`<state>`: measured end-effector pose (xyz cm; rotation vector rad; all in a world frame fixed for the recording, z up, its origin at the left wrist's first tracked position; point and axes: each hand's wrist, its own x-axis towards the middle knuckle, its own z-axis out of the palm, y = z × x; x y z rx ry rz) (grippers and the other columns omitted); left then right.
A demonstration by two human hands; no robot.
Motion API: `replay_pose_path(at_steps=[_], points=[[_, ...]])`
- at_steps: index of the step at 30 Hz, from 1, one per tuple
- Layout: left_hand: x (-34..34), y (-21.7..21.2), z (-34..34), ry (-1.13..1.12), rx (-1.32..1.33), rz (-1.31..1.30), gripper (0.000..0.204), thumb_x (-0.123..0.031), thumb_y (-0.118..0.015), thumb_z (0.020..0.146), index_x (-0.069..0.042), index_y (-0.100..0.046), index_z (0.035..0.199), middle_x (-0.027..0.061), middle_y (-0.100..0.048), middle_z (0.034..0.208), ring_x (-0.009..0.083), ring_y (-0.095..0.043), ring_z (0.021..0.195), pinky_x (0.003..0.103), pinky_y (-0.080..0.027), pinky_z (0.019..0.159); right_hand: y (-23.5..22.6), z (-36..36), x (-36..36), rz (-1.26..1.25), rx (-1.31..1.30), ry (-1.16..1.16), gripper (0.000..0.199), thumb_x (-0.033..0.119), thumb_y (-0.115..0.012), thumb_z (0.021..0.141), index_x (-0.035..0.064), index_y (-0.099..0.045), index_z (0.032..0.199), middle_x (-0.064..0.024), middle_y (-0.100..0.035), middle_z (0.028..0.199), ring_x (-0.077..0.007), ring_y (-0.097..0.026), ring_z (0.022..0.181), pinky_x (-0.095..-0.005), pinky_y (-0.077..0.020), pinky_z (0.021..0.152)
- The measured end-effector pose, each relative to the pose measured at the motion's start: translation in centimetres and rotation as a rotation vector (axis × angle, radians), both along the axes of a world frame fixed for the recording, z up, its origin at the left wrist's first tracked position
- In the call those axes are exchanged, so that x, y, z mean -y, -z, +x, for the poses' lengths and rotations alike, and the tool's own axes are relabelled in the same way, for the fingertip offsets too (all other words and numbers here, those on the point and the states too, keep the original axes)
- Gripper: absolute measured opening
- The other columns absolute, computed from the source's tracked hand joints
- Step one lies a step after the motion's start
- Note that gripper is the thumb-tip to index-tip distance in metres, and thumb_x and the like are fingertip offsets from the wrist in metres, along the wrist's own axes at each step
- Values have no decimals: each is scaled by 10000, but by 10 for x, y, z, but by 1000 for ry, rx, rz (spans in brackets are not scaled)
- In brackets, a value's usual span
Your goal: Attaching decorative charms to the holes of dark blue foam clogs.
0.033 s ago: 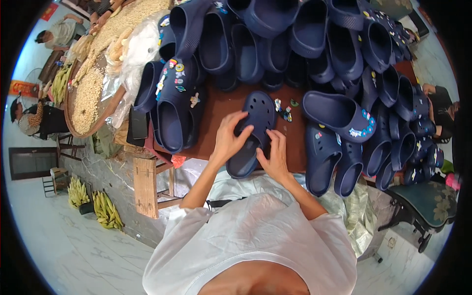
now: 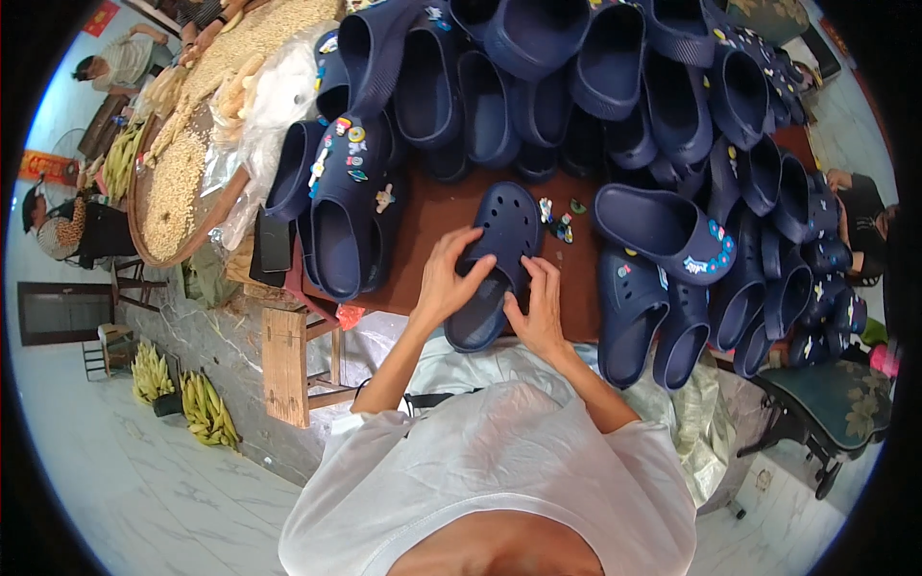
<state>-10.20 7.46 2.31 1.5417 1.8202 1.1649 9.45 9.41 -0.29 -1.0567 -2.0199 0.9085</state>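
The navy clog (image 2: 507, 216) lay toe-outward, long axis leaning slightly right, between left hand (image 2: 448, 276) and right hand (image 2: 541, 312), both loosely spread against it.

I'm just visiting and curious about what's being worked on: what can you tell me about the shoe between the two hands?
The shoe is a dark navy clog, apparently molded foam or rubber, with round holes across its closed top and an open heel. No charms show in its holes. It lies upright on the brown tabletop, toe pointing away from the person. The left hand and right hand touch its sides.
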Motion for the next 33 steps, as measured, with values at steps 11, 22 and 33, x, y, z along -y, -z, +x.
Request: replay_pose_path(at_steps=[11, 22, 33], points=[[24, -29, 35, -172, 160, -26, 526, -107, -786, 770, -91, -643, 1276, 146, -580, 1304, 265, -606, 1149, 345, -502, 916, -24, 11, -16, -5, -16, 11, 558, -74, -464, 852, 43, -437, 1396, -204, -458, 1384, -417, -538, 1194, -445, -487, 964], [-10, -45, 49, -36, 192, 376, 243, -11, -592, 905, -2, -679, 1132, 156, -651, 1182, 275, -622, 1108, 353, -483, 952, -76, 75, -15, 299, -249, 241, 672, -216, -354, 668, -50, -494, 1304, -234, -532, 1326, -373, -519, 1252, -412, -381, 1100], [-89, -48, 143, 379, 24, 388, 300, -52, -659, 861, -51, -673, 1160, 135, -649, 1159, 311, -605, 1080, 386, -478, 933, -114, 205, -47, 389, -178, 798, 468, -99, -331, 917, -50, -450, 1366, -172, -511, 1352, -252, -481, 1285, -322, -313, 1113]])
